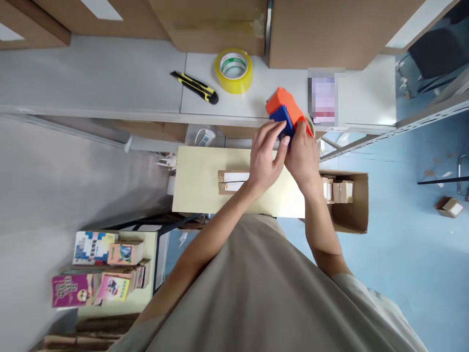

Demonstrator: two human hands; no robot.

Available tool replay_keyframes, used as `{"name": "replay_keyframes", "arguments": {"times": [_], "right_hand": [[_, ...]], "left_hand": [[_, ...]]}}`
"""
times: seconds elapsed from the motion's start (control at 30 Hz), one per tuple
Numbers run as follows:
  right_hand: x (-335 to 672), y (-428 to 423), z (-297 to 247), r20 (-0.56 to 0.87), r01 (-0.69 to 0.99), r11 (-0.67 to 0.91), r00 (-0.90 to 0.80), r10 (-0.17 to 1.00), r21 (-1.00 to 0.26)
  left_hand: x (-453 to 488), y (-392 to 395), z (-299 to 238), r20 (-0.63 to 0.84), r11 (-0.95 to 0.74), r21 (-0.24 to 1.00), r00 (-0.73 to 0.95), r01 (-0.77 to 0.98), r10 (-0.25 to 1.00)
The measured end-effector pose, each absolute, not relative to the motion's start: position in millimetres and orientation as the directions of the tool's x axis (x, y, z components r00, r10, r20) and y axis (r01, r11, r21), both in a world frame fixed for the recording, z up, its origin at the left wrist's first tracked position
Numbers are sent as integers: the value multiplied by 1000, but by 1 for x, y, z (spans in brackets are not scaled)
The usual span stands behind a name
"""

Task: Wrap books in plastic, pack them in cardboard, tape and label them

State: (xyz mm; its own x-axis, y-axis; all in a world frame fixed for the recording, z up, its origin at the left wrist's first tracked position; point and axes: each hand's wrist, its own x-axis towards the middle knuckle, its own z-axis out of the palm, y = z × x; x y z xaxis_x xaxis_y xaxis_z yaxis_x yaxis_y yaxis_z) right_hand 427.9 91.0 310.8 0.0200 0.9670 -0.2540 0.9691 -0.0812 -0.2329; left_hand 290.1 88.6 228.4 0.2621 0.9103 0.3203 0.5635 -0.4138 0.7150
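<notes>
Both hands are closed on an orange and blue tape dispenser [287, 103], held above the front edge of the grey shelf. My right hand [303, 159] grips its near right end, where the edge of what looks like a tape roll peeks out beside the fingers. With bent fingers and thumb, my left hand [266, 154] takes hold of the blue part. Whatever lies under the fingertips is hidden. Left of the dispenser, on the shelf, a roll of yellow tape [242, 85] lies flat. A black and yellow utility knife [196, 88] rests beside that roll.
Cardboard boxes [318, 34] line the shelf [128, 73] at the back. Below my hands, a small taped carton [227, 188] lies on a pale yellow board [198, 171]. An open carton [350, 217] holding small boxes stands to the right. Books [93, 247] are stacked at lower left.
</notes>
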Motion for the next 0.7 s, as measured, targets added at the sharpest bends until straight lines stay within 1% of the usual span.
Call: {"name": "replay_keyframes", "arguments": {"times": [0.07, 0.13, 0.23, 0.3, 0.33, 0.4, 0.47, 0.5, 0.53, 0.57, 0.63, 0.7], "right_hand": [[423, 121, 320, -165, 974, -77, 42, 985, -211], [417, 153, 318, -121, 974, -107, 84, 989, -199], [410, 199, 299, -85, 971, -138, 123, 989, -196], [409, 219, 279, -29, 962, -136, 133, 991, -237], [410, 223, 269, 28, 955, -118, 131, 991, -271], [412, 215, 248, 198, 940, -42, 115, 974, -338], [414, 184, 223, 353, 919, 62, 87, 932, -388], [414, 161, 209, 390, 905, 101, 75, 918, -412], [411, 135, 193, 386, 884, 127, 64, 920, -450], [407, 106, 175, 343, 856, 125, 64, 937, -501], [394, 51, 134, 137, 795, 0, 104, 985, -606], [377, 7, 92, -130, 739, -176, 119, 984, -650]], "left_hand": [[298, 102, 244, 364, -467, 699, 293, 541, 884], [302, 108, 251, 413, -492, 705, 268, 510, 870], [296, 107, 242, 466, -510, 738, 212, 443, 859], [284, 101, 224, 471, -513, 761, 205, 397, 858], [274, 97, 212, 459, -500, 776, 201, 383, 866], [246, 87, 183, 394, -429, 816, 172, 386, 903], [210, 71, 148, 275, -285, 854, 87, 434, 957], [189, 62, 129, 198, -186, 866, 23, 464, 980], [169, 51, 110, 107, -68, 868, -52, 492, 993], [149, 40, 92, 8, 61, 855, -130, 515, 992], [118, 17, 61, -189, 311, 779, -269, 545, 944], [102, -3, 40, -307, 415, 716, -280, 561, 909]]}}
